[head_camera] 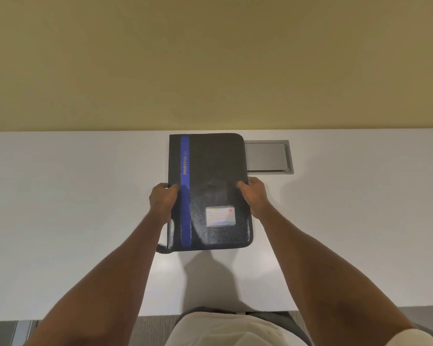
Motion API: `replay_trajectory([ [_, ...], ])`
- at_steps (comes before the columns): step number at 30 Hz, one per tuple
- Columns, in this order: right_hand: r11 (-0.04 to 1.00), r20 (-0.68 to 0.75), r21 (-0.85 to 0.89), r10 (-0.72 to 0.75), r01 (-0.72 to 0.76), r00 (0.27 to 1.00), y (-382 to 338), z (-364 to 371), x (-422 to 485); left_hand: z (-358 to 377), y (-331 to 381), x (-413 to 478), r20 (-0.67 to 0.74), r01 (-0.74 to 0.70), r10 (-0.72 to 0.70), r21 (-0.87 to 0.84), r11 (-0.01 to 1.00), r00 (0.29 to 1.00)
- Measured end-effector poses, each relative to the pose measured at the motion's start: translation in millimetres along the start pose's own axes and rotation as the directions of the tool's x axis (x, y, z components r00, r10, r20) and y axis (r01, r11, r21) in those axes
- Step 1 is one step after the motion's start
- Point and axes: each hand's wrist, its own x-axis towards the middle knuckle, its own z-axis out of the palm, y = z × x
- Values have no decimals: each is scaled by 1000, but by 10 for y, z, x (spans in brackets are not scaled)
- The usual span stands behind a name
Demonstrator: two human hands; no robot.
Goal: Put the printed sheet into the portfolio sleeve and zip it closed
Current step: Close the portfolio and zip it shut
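Plain white table (pixel 73 208), pretty bare. A closed black portfolio (pixel 210 176) with a blue stripe sits near the far edge, middle-ish, partly covering a grey recessed cable hatch (pixel 268 157) set into the surface.

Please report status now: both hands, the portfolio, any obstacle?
Left hand and right hand grip portfolio by its sides. Portfolio closed, on table. No sheet visible. No obstacle.

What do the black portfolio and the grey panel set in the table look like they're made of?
The portfolio looks like black faux leather: a fine grain with a soft sheen, though real leather can't be ruled out. The grey panel looks like brushed metal or metal-look plastic: flat, matte, evenly grey.
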Motion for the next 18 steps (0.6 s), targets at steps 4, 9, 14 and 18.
replay_trajectory([
  [4,1000,-6,1,18,-18,1000,-11,79,85,-5,16,101,2,13,-13,32,999,1000],
  [9,998,-2,20,54,-54,999,37,133,136,-1,3,177,20,0,-2,92,996,1000],
  [14,997,-4,40,69,-69,998,61,150,120,4,-19,223,45,-18,12,141,990,999],
  [18,990,-24,-144,1,-4,1000,64,171,-1,-33,-14,166,45,-70,62,199,977,997],
])
